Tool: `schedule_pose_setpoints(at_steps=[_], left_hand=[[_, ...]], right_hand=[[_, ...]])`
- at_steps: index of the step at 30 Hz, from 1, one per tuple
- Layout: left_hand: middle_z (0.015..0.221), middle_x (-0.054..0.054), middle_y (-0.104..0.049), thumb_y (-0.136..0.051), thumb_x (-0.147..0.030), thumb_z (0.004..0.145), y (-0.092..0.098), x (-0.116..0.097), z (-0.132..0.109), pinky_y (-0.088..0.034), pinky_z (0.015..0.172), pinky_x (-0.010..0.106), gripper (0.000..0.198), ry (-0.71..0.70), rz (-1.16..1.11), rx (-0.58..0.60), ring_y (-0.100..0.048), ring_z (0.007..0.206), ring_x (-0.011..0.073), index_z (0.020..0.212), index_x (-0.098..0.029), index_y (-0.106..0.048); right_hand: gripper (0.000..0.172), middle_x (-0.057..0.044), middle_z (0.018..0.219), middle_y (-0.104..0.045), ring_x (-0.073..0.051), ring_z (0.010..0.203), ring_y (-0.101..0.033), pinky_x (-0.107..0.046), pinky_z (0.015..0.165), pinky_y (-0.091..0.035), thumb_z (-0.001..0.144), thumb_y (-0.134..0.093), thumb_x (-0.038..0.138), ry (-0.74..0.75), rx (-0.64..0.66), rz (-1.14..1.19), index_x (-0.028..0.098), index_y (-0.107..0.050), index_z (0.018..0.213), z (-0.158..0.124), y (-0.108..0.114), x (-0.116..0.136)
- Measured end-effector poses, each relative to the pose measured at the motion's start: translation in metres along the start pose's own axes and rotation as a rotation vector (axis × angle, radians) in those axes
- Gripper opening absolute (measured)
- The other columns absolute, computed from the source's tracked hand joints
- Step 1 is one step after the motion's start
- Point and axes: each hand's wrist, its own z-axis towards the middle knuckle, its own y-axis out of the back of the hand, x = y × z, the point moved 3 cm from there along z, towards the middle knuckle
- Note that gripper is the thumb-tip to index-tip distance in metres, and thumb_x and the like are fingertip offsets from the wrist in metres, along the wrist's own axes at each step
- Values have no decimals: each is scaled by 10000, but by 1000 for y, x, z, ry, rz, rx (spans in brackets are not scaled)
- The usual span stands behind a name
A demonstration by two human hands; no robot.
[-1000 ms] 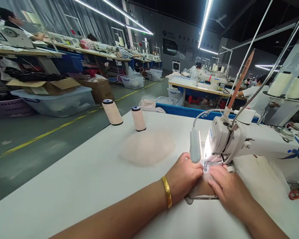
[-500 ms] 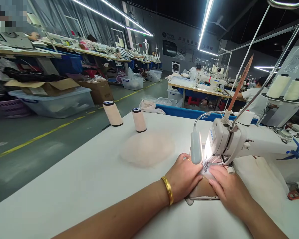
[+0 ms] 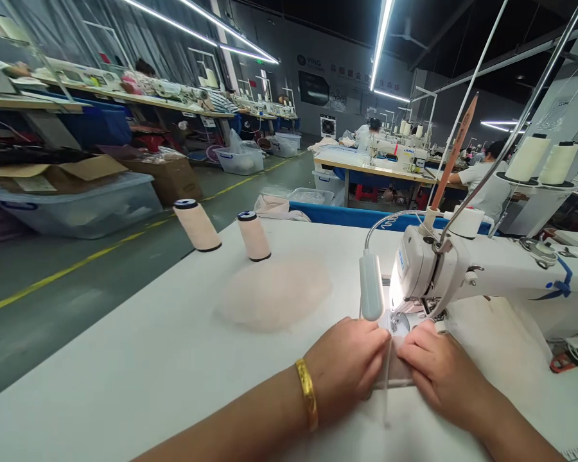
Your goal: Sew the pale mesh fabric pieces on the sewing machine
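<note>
My left hand (image 3: 347, 363) and my right hand (image 3: 436, 371) rest side by side on a small beige fabric piece (image 3: 394, 372) lying on the white table (image 3: 149, 366), just in front of the needle of a white sewing machine (image 3: 467, 273). Both hands press the fabric with bent fingers and pinch its edges. A thin pale strip runs down between the hands. A gold bangle (image 3: 307, 393) circles my left wrist. The machine's small lamp (image 3: 370, 295) shines right above my left hand.
A pale pink heap of fabric (image 3: 274, 292) lies left of the machine, with two pinkish thread cones (image 3: 196, 224) (image 3: 253, 235) behind it. White thread cones (image 3: 527, 158) stand on a rack at right. Across the aisle are bins, boxes and other sewing stations with people at work.
Both hands have drawn the beige piece slightly back from the needle toward me, and less of the fabric shows between them. The camera has shifted a little right and down.
</note>
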Motion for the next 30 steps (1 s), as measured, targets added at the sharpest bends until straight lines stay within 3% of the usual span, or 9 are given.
schedule_pose_setpoints(at_steps=[4,9,18,23,30], left_hand=[[832,30,-653,-523,-119,930,-7,2,-1,-351,570,313,237,-66,58,-82,-513,627,155,726,-188,-620],[856,14,-717,-572,-124,948,-12,-5,-1,-412,674,330,212,-183,-2,-138,-596,769,177,752,-182,-626],[890,-1,-742,-592,-111,944,-11,-4,-3,-398,760,363,166,-151,14,-164,-614,796,181,841,-205,-681],[917,17,-741,-550,-98,965,-11,2,0,-387,778,374,184,-130,28,-131,-636,818,189,864,-193,-672],[1018,6,-741,-619,-39,783,-22,3,-5,-363,869,397,218,-194,-19,-182,-609,860,205,869,-226,-690]], right_hand=[[266,-54,1023,-673,-225,885,-583,-340,709,-455,902,-433,-6,37,-42,-13,225,-562,883,-2,0,-3],[278,-39,907,-659,-223,829,-581,-341,705,-449,887,-444,-16,28,-27,-42,234,-566,885,-5,-2,-4],[337,-53,944,-689,-239,844,-614,-343,712,-469,890,-460,-1,-1,-33,-46,241,-641,1040,-3,-1,-6],[351,-86,1020,-721,-272,924,-634,-383,748,-498,879,-419,-8,-41,-86,-41,218,-653,1009,-2,-3,-10],[404,-73,1121,-713,-260,962,-624,-376,788,-481,890,-429,-16,16,-79,18,237,-641,1124,-5,-1,-7]])
